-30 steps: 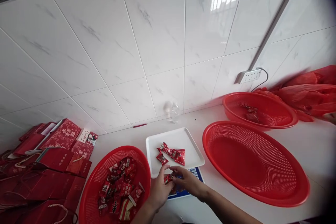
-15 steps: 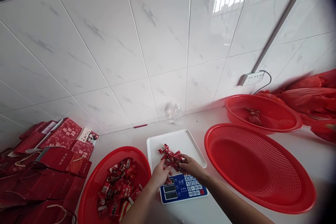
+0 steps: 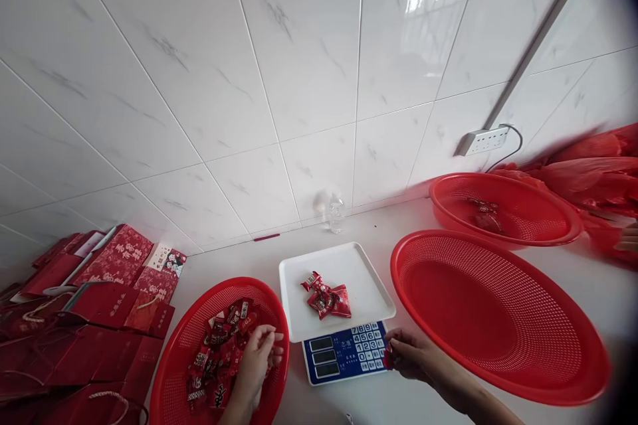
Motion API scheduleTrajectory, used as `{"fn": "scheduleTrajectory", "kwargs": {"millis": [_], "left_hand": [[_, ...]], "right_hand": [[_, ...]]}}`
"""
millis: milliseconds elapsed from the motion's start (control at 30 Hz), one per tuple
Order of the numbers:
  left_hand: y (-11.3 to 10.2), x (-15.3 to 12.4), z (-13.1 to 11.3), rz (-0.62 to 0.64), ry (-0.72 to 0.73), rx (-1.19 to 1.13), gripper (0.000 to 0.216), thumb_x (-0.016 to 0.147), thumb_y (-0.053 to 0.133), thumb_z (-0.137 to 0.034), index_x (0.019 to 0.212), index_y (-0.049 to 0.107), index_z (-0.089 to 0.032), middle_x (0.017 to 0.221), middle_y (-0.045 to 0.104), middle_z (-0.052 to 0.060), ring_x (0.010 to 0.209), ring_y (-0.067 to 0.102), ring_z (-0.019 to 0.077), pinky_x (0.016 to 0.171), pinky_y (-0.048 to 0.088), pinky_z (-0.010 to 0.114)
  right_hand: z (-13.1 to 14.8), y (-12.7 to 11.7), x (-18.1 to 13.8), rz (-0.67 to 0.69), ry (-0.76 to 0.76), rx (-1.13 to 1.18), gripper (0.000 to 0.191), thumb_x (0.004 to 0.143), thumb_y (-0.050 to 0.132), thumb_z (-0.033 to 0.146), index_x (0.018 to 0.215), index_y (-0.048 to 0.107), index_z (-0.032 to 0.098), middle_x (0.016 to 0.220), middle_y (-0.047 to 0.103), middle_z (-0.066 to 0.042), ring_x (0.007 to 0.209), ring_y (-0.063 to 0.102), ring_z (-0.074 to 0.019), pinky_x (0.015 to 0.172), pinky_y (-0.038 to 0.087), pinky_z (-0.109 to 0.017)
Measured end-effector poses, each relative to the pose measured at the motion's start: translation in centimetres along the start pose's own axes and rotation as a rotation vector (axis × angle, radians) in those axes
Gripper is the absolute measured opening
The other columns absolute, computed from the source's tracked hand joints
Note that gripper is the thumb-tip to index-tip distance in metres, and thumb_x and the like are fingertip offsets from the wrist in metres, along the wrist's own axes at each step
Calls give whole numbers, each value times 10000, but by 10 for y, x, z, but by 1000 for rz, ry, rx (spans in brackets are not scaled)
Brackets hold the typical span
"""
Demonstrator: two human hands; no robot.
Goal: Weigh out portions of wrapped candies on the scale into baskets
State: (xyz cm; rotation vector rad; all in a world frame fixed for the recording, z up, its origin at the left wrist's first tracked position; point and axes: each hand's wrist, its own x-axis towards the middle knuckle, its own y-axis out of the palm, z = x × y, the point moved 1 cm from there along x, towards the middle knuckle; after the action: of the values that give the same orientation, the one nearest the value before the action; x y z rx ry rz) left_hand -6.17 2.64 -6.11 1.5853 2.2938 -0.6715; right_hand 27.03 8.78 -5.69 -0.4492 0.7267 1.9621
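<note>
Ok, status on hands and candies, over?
Left hand down in candy basket, grip unclear. Right hand at scale keypad. Few candies on white tray. Nothing blocking.

Open surface (image 3: 399, 219) behind the white tray (image 3: 363, 272), only a small bottle (image 3: 335, 214) there. Candy basket (image 3: 199, 309) and big empty basket (image 3: 488, 319) hem the scale (image 3: 343, 355).

Digits 7, 8, 9 top the scale (image 3: 343, 353) keypad (image 3: 367, 345); gold characters on red bags (image 3: 119, 255) unreadable.

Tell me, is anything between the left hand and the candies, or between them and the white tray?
Nothing visible. The left hand rests on the candies in the red basket, and the white tray stands right beside that basket's rim, nothing between.
</note>
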Motion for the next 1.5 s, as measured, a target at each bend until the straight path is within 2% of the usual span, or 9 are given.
{"fn": "scheduleTrajectory", "kwargs": {"millis": [167, 300, 533, 667, 867, 1133, 1267, 1400, 1500], "left_hand": [[-27, 15, 45, -78, -69, 796, 504, 694, 565, -263, 1183, 509, -158, 1339, 460, 149, 1280, 367, 282, 1021, 324, 375], [-24, 13, 67, -29, -196, 1140, 614, 735, 532, -183, 1330, 399, -245, 1503, 173, 118, 1374, 53, 372, 992, 301, 524], [-24, 14, 63, -92, -76, 1178, 429, 803, 444, -190, 1215, 532, -273, 1419, 382, 56, 1347, 225, 290, 1030, 267, 474], [-35, 16, 66, -162, -18, 960, 429, 821, 404, -164, 1241, 490, -160, 1344, 481, 84, 1270, 387, 189, 1036, 294, 299], [-54, 13, 58, 41, 10, 744, 406, 858, 372, -433, 1009, 616, -145, 1040, 668, 86, 989, 599, 202, 859, 431, 259], [-67, 22, 72, -200, -62, 1011, 609, 728, 572, -174, 1309, 389, -171, 1318, 429, 161, 1155, 484, 245, 906, 384, 305], [-65, 29, 67, -204, -35, 994, 469, 712, 493, -68, 1162, 525, -197, 1160, 566, 73, 1036, 555, 158, 846, 404, 221], [-66, 32, 53, -265, -77, 1063, 261, 732, 452, -108, 887, 654, -166, 1082, 589, 124, 1033, 542, 259, 843, 407, 338], [-60, 35, 43, -295, -52, 1110, 362, 752, 495, -206, 1097, 599, -186, 1196, 531, 137, 1102, 490, 299, 869, 391, 378]], "right_hand": [[-14, 24, 3, 65, 35, -43, 361, 696, 630, 490, 895, 541, 203, 699, 626, 12, 629, 545, -99, 595, 357, -218], [-13, 46, 10, 104, 3, -75, 351, 709, 617, 457, 940, 554, 201, 776, 645, -8, 694, 569, -118, 626, 369, -232], [-18, 62, 12, 121, 13, -11, 437, 614, 700, 442, 974, 581, 224, 904, 637, -25, 768, 594, -144, 691, 413, -266], [-21, 62, 9, 104, 31, -11, 410, 619, 701, 416, 959, 586, 216, 879, 639, -18, 735, 580, -129, 692, 416, -262], [-24, 55, 6, 106, 43, -55, 418, 664, 664, 457, 988, 572, 209, 867, 662, -23, 726, 574, -123, 700, 407, -257], [-29, 54, 5, 103, 59, -87, 450, 668, 652, 510, 997, 571, 215, 883, 666, -34, 831, 598, -165, 693, 402, -253], [-30, 55, 2, 93, 48, -95, 441, 664, 656, 501, 996, 582, 222, 872, 661, -27, 827, 599, -166, 691, 402, -256], [-32, 53, 2, 72, 53, -88, 439, 662, 657, 498, 999, 591, 224, 883, 663, -29, 832, 599, -166, 690, 402, -254], [-33, 52, 2, 59, 62, -88, 434, 659, 656, 499, 990, 593, 225, 880, 663, -27, 817, 593, -159, 689, 401, -249]]}}
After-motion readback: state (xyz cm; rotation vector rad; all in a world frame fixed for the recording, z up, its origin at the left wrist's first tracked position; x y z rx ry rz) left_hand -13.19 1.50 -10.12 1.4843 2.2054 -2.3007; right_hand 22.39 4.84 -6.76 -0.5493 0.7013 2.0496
